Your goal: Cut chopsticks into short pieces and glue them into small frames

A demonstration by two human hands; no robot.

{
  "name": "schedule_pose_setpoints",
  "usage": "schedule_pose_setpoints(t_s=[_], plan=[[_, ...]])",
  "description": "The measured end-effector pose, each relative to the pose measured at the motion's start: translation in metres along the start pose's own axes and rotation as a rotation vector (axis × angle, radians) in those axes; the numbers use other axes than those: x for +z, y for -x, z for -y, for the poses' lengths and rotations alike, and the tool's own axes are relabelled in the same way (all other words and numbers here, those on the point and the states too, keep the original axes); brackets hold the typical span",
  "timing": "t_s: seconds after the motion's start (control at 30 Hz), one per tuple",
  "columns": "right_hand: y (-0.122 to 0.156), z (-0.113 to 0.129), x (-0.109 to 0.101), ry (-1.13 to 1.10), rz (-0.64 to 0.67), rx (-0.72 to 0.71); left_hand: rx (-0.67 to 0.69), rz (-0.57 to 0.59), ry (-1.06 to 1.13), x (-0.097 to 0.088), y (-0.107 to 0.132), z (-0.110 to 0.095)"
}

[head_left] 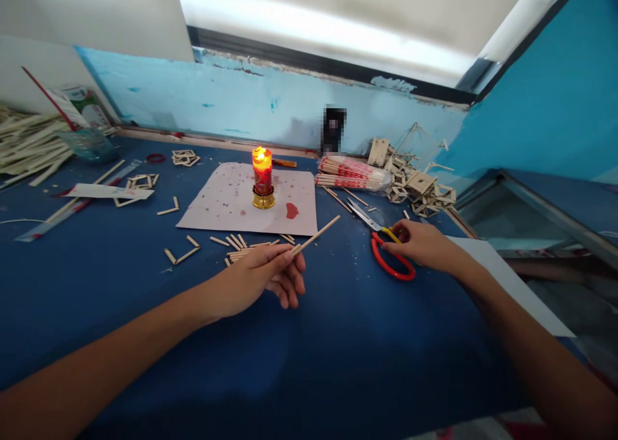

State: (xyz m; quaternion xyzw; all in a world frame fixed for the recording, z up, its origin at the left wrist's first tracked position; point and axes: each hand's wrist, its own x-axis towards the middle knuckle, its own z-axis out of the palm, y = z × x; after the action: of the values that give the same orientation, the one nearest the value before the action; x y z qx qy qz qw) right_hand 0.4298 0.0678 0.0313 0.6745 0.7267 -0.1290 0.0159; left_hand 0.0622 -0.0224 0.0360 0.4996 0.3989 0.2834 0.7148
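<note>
My left hand [261, 276] pinches a thin wooden stick [316, 235] that points up and to the right over the blue table [338, 337]. My right hand [422, 243] rests on the red-handled scissors [386, 247], fingers at the handles, with the blades lying on the table and pointing toward the far left. Short cut stick pieces [241, 243] lie just beyond my left hand. A lit red candle [262, 172] in a gold holder stands on a wax-spotted white paper [232, 198] further back.
A wrapped bundle of sticks [350, 172] and small glued stick frames [420, 185] sit at the back right. Long sticks [26, 143] pile up at the far left. A white sheet [512, 285] lies by the table's right edge.
</note>
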Motion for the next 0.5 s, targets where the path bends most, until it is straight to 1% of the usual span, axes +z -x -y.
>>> schedule_pose_setpoints(t_s=[0.13, 0.23, 0.3, 0.33, 0.4, 0.47, 0.5], plan=[[-0.004, 0.013, 0.002, -0.067, -0.037, 0.067, 0.022, -0.011, -0.051, -0.001, 0.004, -0.004], [-0.003, 0.01, 0.001, -0.186, -0.116, 0.109, 0.048, -0.021, -0.1, -0.002, 0.003, -0.005], [0.004, 0.004, 0.0, -0.324, -0.18, 0.101, 0.07, -0.036, -0.14, -0.002, 0.003, -0.005], [0.01, 0.002, 0.0, -0.411, -0.207, 0.076, 0.082, -0.045, -0.16, -0.001, 0.004, -0.005], [0.027, 0.004, 0.0, -0.6, -0.234, -0.017, 0.111, -0.072, -0.2, 0.004, 0.009, -0.008], [0.048, 0.015, 0.0, -0.779, -0.222, -0.155, 0.2, -0.132, -0.353, 0.012, 0.02, -0.016], [0.058, 0.025, 0.0, -0.855, -0.205, -0.235, 0.272, -0.178, -0.49, 0.017, 0.027, -0.023]])
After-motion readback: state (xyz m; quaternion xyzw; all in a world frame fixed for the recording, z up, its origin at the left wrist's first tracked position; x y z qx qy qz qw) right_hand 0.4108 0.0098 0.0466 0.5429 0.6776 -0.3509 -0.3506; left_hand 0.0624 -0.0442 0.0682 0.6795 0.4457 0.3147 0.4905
